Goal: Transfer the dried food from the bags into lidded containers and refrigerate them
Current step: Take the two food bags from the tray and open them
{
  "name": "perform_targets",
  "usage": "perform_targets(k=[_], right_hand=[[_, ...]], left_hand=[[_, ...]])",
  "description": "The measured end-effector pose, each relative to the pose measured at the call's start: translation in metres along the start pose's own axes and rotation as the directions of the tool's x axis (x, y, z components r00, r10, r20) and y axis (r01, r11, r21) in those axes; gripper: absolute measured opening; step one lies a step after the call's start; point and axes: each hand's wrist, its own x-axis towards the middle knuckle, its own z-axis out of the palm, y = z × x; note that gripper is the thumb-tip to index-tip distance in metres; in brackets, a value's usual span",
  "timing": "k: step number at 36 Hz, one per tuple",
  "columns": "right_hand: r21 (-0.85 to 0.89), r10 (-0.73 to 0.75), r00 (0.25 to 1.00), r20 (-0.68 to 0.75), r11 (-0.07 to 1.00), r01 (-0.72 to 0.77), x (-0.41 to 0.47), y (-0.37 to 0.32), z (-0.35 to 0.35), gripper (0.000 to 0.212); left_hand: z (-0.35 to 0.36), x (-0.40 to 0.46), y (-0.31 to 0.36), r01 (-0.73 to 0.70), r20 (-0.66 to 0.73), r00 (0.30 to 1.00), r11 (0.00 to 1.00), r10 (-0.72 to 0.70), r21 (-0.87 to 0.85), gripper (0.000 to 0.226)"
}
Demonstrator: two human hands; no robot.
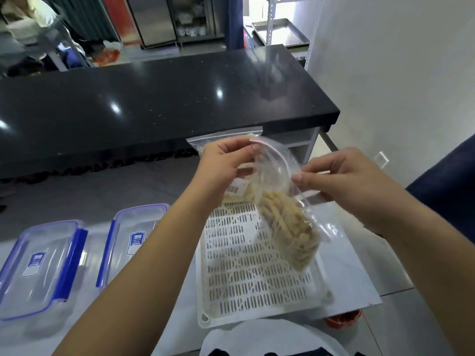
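Fingers of both hands, left hand point(226, 163) and right hand point(341, 181), pinch the zip bag point(280, 191) mouth (apparently parted) over the slotted tray point(246, 273).

Two containers point(38, 268) lie left of the tray point(257, 273), bag point(285, 222) above.

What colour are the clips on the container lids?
Blue, on the clear lids, seen in the head view.

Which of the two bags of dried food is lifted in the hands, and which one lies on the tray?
The bag in front, pinched by the left hand and right hand, is lifted; the barcode-labelled bag behind lies on the white tray.
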Motion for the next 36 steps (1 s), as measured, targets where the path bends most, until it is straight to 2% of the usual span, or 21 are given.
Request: perform_targets(k=[4,8,12,15,18,20,21,24,26,32,36], right_hand=[[0.003,0.01,0.996,-0.087,1.0,-0.01,0.014,0.004,-0.011,0.014],[0.054,0.08,0.98,-0.181,0.996,-0.072,0.03,0.018,-0.02,0.017],[0.075,0.103,0.972,-0.211,0.993,-0.089,0.045,0.02,-0.023,0.017],[0.067,0.102,0.971,-0.217,0.994,-0.089,0.062,0.014,-0.025,0.013],[0.038,0.099,0.973,-0.21,0.995,-0.093,0.079,0.01,-0.027,0.009],[0.049,0.106,0.974,-0.199,0.994,-0.098,0.088,0.009,-0.029,0.01],[0.055,0.108,0.975,-0.195,0.994,-0.099,0.092,0.009,-0.029,0.011],[0.034,0.12,0.972,-0.201,0.993,-0.116,0.1,0.015,-0.034,0.013],[-0.002,0.135,0.97,-0.202,0.99,-0.138,0.104,0.025,-0.035,0.016],[-0.04,0.142,0.958,-0.25,0.987,-0.157,0.106,0.041,-0.037,0.012],[-0.076,0.088,0.958,-0.273,0.991,-0.112,0.105,0.039,-0.034,0.012]], left_hand=[[0.008,0.021,0.003,-0.011,-0.033,0.999,0.996,0.014,0.094,0.019],[0.0,0.028,0.004,-0.062,-0.124,0.988,0.973,0.091,0.221,0.021],[-0.023,0.025,-0.008,-0.092,-0.197,0.965,0.925,0.175,0.37,0.021],[-0.04,0.031,-0.014,-0.112,-0.183,0.939,0.763,0.29,0.637,0.032],[-0.052,0.044,-0.015,-0.105,-0.08,0.938,0.494,0.339,0.863,0.046],[-0.057,0.053,-0.014,-0.067,-0.041,0.952,0.335,0.304,0.94,0.05],[-0.058,0.057,-0.014,-0.048,-0.036,0.959,0.285,0.282,0.957,0.05],[-0.061,0.065,-0.013,-0.034,-0.021,0.964,0.203,0.264,0.979,0.043],[-0.063,0.07,-0.012,-0.033,-0.015,0.968,0.187,0.252,0.982,0.039],[-0.063,0.076,-0.009,-0.033,-0.031,0.977,0.291,0.212,0.956,0.023],[-0.061,0.078,-0.006,-0.045,-0.021,0.967,0.253,0.252,0.966,0.02]])
